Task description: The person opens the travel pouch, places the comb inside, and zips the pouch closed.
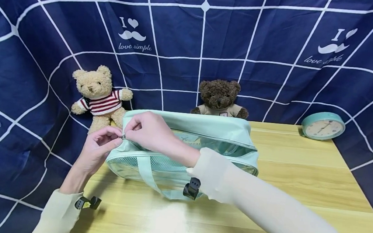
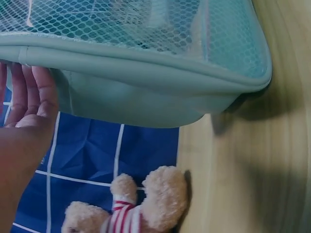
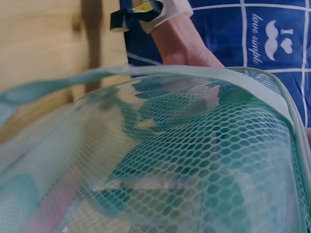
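Note:
A mint-green zip bag [image 1: 206, 122] with mesh and clear panels stands on the table, its top partly open. At the bag's left end my right hand [image 1: 153, 133] pinches what looks like the small zipper pull [image 1: 123, 136]. Close beside it, my left hand [image 1: 99, 146] pinches the bag's corner between thumb and fingers. In the left wrist view the left hand's fingers [image 2: 41, 92] lie under the bag's rim. The mesh side [image 3: 233, 145] fills much of the right wrist view; the right hand is mostly out of it. A carry handle [image 1: 146, 170] hangs at the front.
A cream teddy bear [image 1: 102, 101] in a striped top sits behind the left hand. Behind the bag is a dark brown bear [image 1: 219, 95]. A round teal clock [image 1: 323, 126] stands at the wooden table's [image 1: 301, 171] back right. Dark blue grid cloth [image 1: 181, 27] hangs around.

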A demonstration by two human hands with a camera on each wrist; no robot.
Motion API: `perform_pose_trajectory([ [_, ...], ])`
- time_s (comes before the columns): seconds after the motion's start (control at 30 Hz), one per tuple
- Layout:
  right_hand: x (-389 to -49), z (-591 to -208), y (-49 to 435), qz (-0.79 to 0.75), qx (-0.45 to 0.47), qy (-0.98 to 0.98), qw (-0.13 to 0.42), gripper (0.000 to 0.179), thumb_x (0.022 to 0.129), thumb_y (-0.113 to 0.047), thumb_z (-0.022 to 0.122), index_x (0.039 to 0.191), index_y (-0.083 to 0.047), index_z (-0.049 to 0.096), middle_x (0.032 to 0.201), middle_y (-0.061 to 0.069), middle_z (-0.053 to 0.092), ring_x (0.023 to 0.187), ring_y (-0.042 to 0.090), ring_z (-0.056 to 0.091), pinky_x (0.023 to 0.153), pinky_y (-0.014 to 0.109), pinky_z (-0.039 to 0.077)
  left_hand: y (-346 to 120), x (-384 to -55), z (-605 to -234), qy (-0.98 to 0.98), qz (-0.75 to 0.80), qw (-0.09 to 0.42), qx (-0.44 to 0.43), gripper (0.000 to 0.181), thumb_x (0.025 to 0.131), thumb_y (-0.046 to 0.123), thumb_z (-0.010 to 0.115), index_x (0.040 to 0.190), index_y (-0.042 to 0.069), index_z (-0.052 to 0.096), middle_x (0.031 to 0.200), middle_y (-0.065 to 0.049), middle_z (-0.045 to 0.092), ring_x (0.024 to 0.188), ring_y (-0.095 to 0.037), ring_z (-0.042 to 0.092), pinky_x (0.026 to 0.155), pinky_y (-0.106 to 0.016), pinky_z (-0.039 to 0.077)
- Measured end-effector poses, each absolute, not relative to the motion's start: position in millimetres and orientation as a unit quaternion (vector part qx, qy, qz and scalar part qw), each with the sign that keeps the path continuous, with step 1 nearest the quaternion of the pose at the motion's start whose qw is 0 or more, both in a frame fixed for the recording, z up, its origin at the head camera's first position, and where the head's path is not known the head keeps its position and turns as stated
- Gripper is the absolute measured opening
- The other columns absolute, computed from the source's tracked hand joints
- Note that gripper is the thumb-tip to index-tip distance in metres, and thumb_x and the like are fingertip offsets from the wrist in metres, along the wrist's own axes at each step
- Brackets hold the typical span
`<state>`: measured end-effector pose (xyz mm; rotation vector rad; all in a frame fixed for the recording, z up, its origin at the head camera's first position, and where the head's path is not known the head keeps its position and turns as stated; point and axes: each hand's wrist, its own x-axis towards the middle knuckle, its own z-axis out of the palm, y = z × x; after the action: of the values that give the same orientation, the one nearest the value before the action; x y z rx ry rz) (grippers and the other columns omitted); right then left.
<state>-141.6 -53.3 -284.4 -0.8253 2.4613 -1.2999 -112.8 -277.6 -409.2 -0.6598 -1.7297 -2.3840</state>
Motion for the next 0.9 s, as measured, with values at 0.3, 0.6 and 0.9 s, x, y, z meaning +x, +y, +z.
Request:
perform_pose_trajectory([
  [0.3,-141,-282,-53,-0.498,-0.244,0.817,0.157,0.011,0.103,-0.008,0.064,0.103,-0.009,0.075,0.082,-0.004,0.063,0.076,0.008,0.057,0.071,0.022,0.045,-280,-114,-399,-0.631,-0.724,0.097,-0.261,0.027,0.090,-0.030,0.064,0.115,-0.022,0.063,0.110,-0.009,0.074,0.104,-0.019,0.069,0.093,-0.028,0.056],
  [0.6,-137,-286,-59,-0.622,-0.176,0.728,0.227,0.013,0.097,0.009,0.062,0.103,0.003,0.072,0.073,0.000,0.061,0.067,0.011,0.056,0.061,0.020,0.043,-276,-114,-396,-0.637,-0.681,0.167,-0.320,0.023,0.087,-0.031,0.068,0.107,-0.018,0.072,0.109,-0.017,0.076,0.102,-0.021,0.070,0.093,-0.027,0.055],
  [0.9,-136,-278,-48,-0.608,-0.152,0.717,0.304,0.014,0.101,0.006,0.068,0.113,0.008,0.076,0.084,0.009,0.078,0.077,0.013,0.074,0.085,0.025,0.060,-274,-118,-397,-0.610,-0.695,0.187,-0.333,0.028,0.077,-0.040,0.058,0.096,-0.021,0.067,0.102,-0.014,0.074,0.099,-0.022,0.069,0.095,-0.029,0.055],
])
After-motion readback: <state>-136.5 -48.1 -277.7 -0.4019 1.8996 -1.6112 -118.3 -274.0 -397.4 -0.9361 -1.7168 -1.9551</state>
